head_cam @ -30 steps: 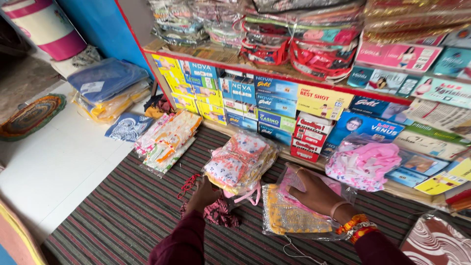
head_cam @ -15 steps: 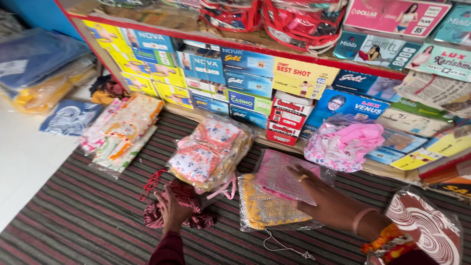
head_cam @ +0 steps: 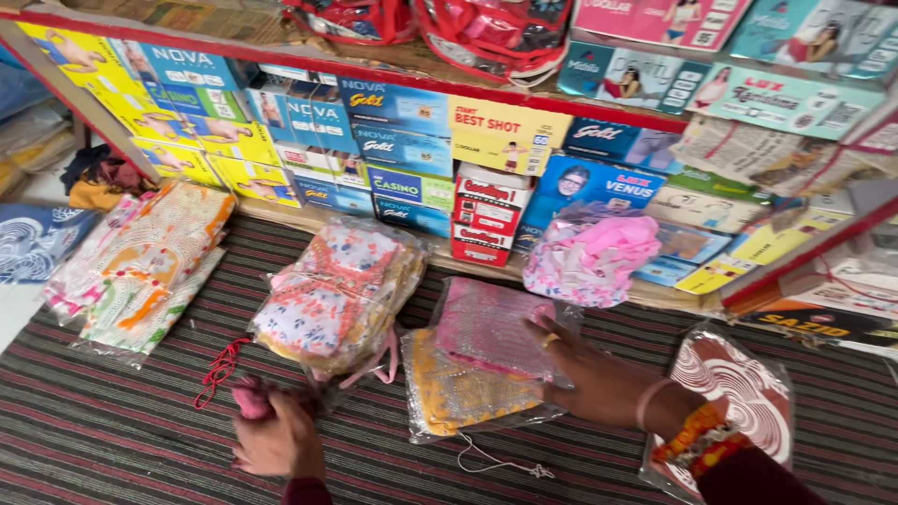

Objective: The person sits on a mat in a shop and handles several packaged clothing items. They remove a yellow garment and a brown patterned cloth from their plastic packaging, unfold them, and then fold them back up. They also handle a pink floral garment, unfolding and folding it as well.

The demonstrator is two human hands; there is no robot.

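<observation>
Down on the striped mat [head_cam: 122, 440], the left hand [head_cam: 276, 440] is curled around a bunched maroon-pink cloth [head_cam: 251, 397], fingers closed over it, with a red string [head_cam: 217, 372] trailing off to its left. The right hand [head_cam: 599, 379], wearing a ring and bangles at the wrist, lies flat and open, fingers spread, pressing on a pink garment packet [head_cam: 486, 327] in clear plastic; it grips nothing. That packet rests on top of a yellow garment packet [head_cam: 458, 393], both near the middle of the mat. Just beside them to the left sits a tied bundle of floral printed clothes [head_cam: 337, 295]. Behind, a shelf of boxed goods [head_cam: 412, 159] lines the wall.
</observation>
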